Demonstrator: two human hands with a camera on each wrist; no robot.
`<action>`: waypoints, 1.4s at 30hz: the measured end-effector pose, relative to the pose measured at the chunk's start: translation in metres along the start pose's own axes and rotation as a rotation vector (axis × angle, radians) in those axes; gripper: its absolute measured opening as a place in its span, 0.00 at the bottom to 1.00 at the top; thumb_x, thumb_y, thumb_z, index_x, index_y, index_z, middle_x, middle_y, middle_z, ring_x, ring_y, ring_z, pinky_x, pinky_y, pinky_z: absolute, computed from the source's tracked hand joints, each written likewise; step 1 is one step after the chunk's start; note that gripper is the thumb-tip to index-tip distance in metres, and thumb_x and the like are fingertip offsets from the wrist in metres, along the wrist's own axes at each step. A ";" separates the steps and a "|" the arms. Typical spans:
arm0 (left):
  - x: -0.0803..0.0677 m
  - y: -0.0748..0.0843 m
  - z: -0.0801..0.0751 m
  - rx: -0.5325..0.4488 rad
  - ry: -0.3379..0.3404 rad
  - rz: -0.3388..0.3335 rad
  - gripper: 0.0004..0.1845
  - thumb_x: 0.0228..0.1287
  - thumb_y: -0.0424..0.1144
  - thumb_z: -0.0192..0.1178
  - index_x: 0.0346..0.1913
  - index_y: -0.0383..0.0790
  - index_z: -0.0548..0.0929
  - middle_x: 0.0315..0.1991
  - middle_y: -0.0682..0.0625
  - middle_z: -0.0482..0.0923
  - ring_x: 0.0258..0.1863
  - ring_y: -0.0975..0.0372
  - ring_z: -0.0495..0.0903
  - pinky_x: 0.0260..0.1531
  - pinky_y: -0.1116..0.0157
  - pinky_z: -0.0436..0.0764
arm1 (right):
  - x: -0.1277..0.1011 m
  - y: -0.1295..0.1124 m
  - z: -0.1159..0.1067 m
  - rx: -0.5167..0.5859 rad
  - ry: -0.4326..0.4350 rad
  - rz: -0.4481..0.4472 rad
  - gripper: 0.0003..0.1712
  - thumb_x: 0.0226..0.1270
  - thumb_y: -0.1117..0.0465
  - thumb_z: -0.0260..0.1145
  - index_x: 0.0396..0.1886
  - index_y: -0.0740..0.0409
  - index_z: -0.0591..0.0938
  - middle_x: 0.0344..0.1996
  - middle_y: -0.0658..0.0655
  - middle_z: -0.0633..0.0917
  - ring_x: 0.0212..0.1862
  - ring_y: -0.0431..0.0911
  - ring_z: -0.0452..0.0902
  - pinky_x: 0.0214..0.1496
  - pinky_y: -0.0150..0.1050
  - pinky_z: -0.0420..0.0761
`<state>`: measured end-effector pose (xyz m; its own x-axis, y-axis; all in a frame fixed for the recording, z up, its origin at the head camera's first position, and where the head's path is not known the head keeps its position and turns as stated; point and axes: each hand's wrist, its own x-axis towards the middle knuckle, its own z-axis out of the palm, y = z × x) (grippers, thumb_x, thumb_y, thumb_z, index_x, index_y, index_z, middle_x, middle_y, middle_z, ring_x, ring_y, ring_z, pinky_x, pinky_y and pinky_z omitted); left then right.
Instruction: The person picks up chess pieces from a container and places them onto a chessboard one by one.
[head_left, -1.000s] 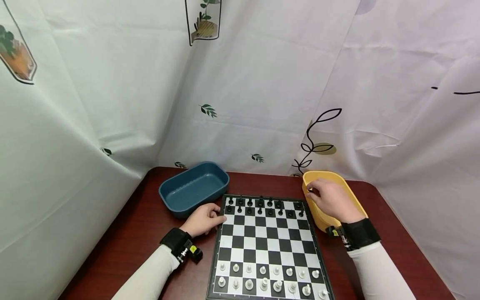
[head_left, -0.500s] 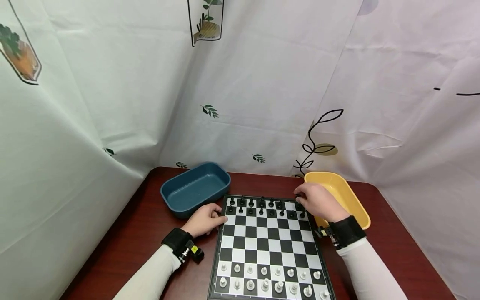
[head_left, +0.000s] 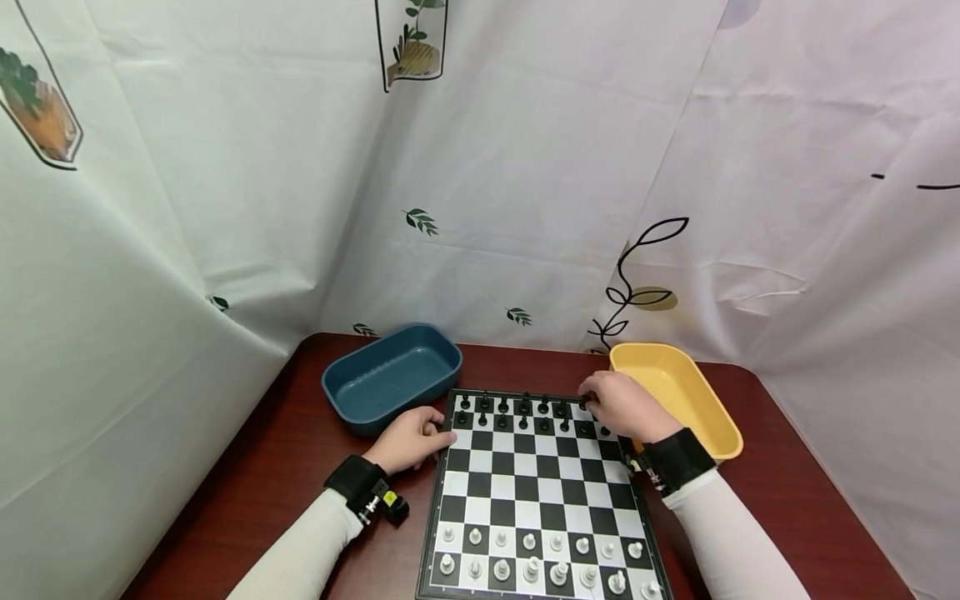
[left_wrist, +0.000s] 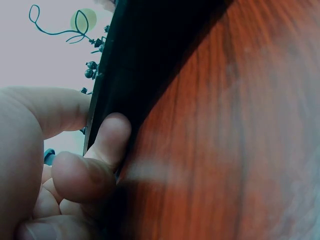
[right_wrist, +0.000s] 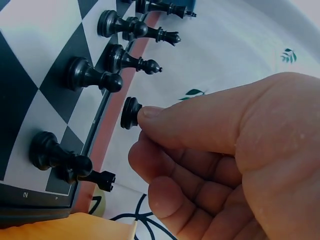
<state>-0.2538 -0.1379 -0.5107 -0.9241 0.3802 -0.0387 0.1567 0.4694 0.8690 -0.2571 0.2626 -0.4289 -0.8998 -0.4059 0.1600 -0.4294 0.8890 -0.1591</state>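
Note:
A black-and-white chessboard [head_left: 526, 466] lies on the table, black pieces set along its far side and white pieces [head_left: 531, 569] along its near side. My left hand [head_left: 405, 438] grips the board's left edge, thumb on top and fingers against the side and underside [left_wrist: 114, 140]. Over the far right corner, my right hand [head_left: 628, 408] pinches a black chess piece [right_wrist: 131, 113] between thumb and fingers. Only the base of that piece shows; its top is hidden in the fingers. In the right wrist view a black rook [right_wrist: 101, 180] and a black bishop [right_wrist: 132, 60] stand on either side of it.
A yellow bin [head_left: 708, 392] stands right beside the board, under my right forearm. Behind my left hand sits a blue bin [head_left: 352, 392], close to the board's far left corner. A white printed cloth [head_left: 480, 208] hangs behind the dark red table [head_left: 247, 500].
My right hand has moved left from over the yellow bin to the board's far right corner, carrying the black chess piece. The left hand has stayed on the board's edge.

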 end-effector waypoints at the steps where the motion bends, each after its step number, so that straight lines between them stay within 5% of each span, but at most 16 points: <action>1: 0.000 0.000 0.000 0.002 0.000 0.000 0.27 0.75 0.46 0.74 0.64 0.29 0.80 0.23 0.52 0.80 0.12 0.63 0.70 0.17 0.63 0.74 | 0.000 0.000 0.000 -0.006 -0.003 0.003 0.09 0.71 0.71 0.75 0.48 0.63 0.92 0.42 0.57 0.91 0.47 0.53 0.88 0.53 0.53 0.89; 10: -0.001 0.000 0.000 0.001 -0.002 0.005 0.27 0.76 0.46 0.74 0.64 0.28 0.80 0.23 0.52 0.80 0.12 0.64 0.70 0.17 0.63 0.74 | 0.004 -0.001 0.000 -0.079 -0.015 0.055 0.07 0.73 0.58 0.80 0.38 0.57 0.91 0.30 0.50 0.87 0.32 0.45 0.82 0.41 0.47 0.86; 19: -0.001 0.000 0.000 -0.001 -0.002 0.003 0.27 0.76 0.45 0.73 0.64 0.28 0.80 0.23 0.52 0.80 0.11 0.64 0.70 0.17 0.64 0.73 | 0.006 -0.001 0.004 -0.132 -0.047 0.129 0.21 0.75 0.53 0.78 0.23 0.50 0.80 0.16 0.48 0.75 0.23 0.44 0.72 0.30 0.42 0.72; 29: -0.001 0.001 0.000 -0.002 -0.001 0.003 0.26 0.75 0.45 0.73 0.63 0.29 0.80 0.23 0.52 0.80 0.11 0.64 0.70 0.17 0.64 0.73 | 0.008 -0.003 0.008 -0.179 -0.077 0.195 0.25 0.76 0.53 0.73 0.17 0.51 0.78 0.16 0.50 0.76 0.22 0.47 0.76 0.28 0.47 0.80; 42: -0.001 0.003 -0.001 0.003 0.000 -0.003 0.27 0.75 0.46 0.74 0.64 0.29 0.81 0.23 0.52 0.79 0.11 0.64 0.70 0.17 0.64 0.74 | 0.010 -0.009 0.013 -0.144 -0.051 0.287 0.29 0.77 0.54 0.73 0.13 0.52 0.76 0.13 0.52 0.76 0.19 0.48 0.75 0.25 0.45 0.77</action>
<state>-0.2527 -0.1377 -0.5079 -0.9246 0.3786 -0.0413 0.1548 0.4726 0.8676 -0.2628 0.2474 -0.4388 -0.9868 -0.1411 0.0790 -0.1454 0.9881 -0.0509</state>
